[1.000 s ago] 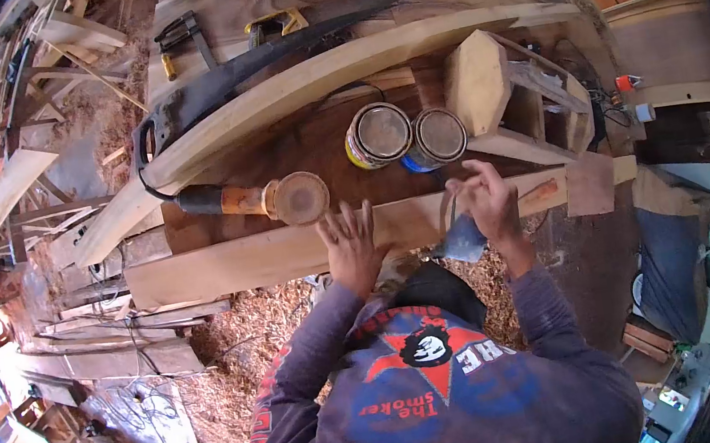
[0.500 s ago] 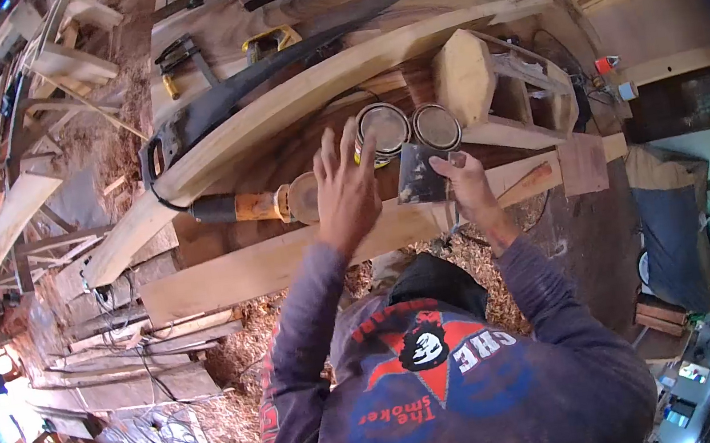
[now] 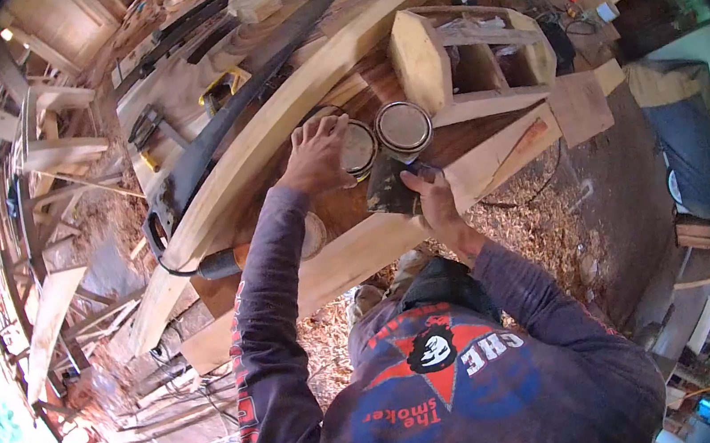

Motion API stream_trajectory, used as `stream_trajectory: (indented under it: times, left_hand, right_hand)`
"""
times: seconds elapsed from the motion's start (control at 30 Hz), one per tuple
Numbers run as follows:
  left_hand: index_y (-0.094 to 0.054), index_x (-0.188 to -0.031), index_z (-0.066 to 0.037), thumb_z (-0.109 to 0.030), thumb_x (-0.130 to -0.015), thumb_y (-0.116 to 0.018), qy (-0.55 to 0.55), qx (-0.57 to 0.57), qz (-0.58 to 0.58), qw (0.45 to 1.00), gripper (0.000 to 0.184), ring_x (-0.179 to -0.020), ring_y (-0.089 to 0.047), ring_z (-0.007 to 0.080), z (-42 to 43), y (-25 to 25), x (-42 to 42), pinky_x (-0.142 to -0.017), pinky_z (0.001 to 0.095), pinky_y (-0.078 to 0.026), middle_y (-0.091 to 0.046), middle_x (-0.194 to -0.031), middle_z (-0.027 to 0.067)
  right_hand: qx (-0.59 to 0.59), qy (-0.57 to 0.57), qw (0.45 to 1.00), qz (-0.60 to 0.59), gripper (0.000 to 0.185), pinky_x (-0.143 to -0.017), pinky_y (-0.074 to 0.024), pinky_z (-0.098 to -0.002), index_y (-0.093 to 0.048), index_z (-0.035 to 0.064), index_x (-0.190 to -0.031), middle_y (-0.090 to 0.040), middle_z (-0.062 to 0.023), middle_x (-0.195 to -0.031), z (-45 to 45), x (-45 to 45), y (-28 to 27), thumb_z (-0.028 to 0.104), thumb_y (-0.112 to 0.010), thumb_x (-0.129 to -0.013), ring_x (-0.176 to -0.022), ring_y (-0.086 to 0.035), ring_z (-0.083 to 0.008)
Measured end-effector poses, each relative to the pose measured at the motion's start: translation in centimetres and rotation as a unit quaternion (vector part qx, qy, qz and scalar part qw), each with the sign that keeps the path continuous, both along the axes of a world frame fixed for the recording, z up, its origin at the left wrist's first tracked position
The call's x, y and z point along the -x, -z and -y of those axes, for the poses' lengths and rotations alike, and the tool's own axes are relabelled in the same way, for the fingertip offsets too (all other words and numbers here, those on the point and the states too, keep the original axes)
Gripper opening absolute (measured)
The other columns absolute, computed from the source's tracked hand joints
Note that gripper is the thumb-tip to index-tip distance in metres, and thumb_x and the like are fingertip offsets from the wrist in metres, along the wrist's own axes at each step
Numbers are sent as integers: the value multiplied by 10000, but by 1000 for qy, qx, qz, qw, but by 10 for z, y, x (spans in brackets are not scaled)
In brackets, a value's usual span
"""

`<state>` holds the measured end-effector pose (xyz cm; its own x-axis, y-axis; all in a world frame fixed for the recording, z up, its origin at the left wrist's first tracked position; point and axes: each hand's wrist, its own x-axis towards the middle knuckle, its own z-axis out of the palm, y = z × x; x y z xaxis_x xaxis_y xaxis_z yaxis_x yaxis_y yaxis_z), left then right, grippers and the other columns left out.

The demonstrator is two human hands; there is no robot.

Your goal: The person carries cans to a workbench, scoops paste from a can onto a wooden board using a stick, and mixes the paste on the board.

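Woodworking workshop. Wood shavings (image 3: 545,237), thick over the floor, near. Handsaw (image 3: 220,118), large, dark-bladed, on the workbench (image 3: 162,81). Clamp (image 3: 153,133), far left of bench. Curved timber beam (image 3: 305,116), one, pale, lying across. Lidded tins (image 3: 403,126), round, on the bench. Offcuts and boards (image 3: 162,426), stacked loosely, left.

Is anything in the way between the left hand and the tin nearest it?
Nothing visible: the left hand is right at the left tin, fingers overlapping its edge. The dark flat blade in the right hand is not between them.
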<state>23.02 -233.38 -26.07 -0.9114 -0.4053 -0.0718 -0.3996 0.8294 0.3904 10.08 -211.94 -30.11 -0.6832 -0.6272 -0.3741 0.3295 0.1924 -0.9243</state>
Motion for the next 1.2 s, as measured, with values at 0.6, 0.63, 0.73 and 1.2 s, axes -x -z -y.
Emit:
stream_trajectory:
  times: [0.6, 0.63, 0.73, 1.2]
  left_hand:
    - [-457, -1380, -60, -406, -443, -930, 32, 38, -25, 998, 1104, -1345, -427, 375, 5, -15, 2, -1125, 503, -302, -505, -1336, 194]
    - [-457, -1380, -60, -406, -443, -930, 34, 38, -22, 998, 1104, -1345, -427, 375, 4, -15, -1, -1125, 503, -302, -505, -1336, 194]
    - [-448, -1366, -23, -402, -449, -930, 21, 3, -3, 1000, 1103, -1321, -446, 390, -2, -18, -11, -1124, 493, -305, -505, -1324, 207]
    - [-434, -1320, 8, -226, -531, -882, -28, 35, -31, 998, 937, -1363, -357, 485, -27, -7, -9, -1152, 612, -244, -443, -1378, 252]
  right_hand:
    - [2, -20, 998, 52, 384, -348, -474, -308, -497, 28, -1004, -517, -32, -773, -6, 12, -20, 259, -778, -881, -482, -530, -144]
    - [3, -28, 999, 47, 399, -347, -473, -311, -501, 23, -1021, -513, -29, -782, -6, 10, -20, 269, -782, -878, -495, -532, -139]
    - [-12, -37, 998, 44, 360, -353, -460, -299, -518, 31, -1053, -588, -42, -809, -8, 4, -21, 234, -771, -895, -521, -553, -123]
    - [-25, -46, 999, 8, 362, -352, -472, -289, -504, 27, -1078, -548, -19, -778, -10, 1, -28, 217, -759, -906, -531, -534, -104]
